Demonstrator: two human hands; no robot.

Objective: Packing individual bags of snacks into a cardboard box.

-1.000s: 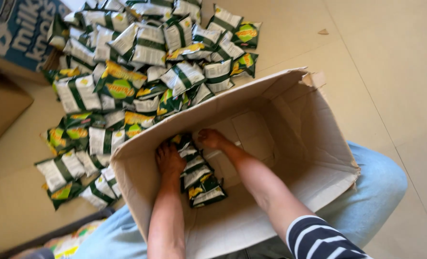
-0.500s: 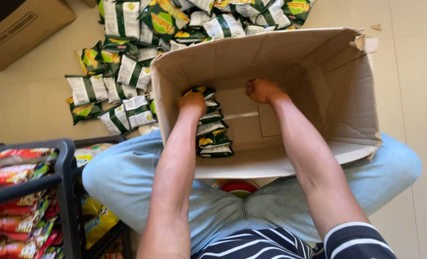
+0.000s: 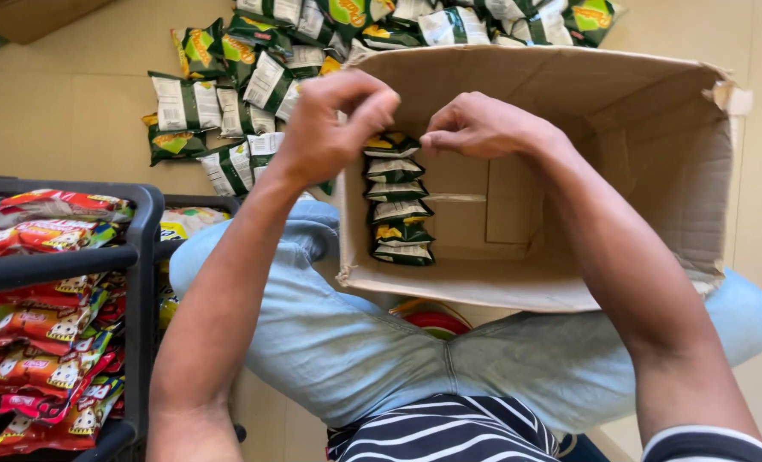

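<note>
An open cardboard box (image 3: 655,171) lies tilted against my knees. Inside it, a neat row of green snack packets (image 3: 401,204) lines the left wall. My left hand (image 3: 334,120) hovers over the box's left edge, just above the top packet, with its fingers curled and nothing in them. Beside it to the right, my right hand (image 3: 484,124) is a loose fist over the middle of the box, its thumb close to the same top packet. Neither hand grips a packet.
A loose pile of green snack packets (image 3: 227,94) covers the tiled floor beyond the box. A black rack (image 3: 137,257) at the left holds red snack packets (image 3: 39,334). A red-rimmed round object (image 3: 432,321) shows under my legs.
Both hands have risen from the row of packets deep in the box to its top opening. The view has dropped toward my lap and the rack.
</note>
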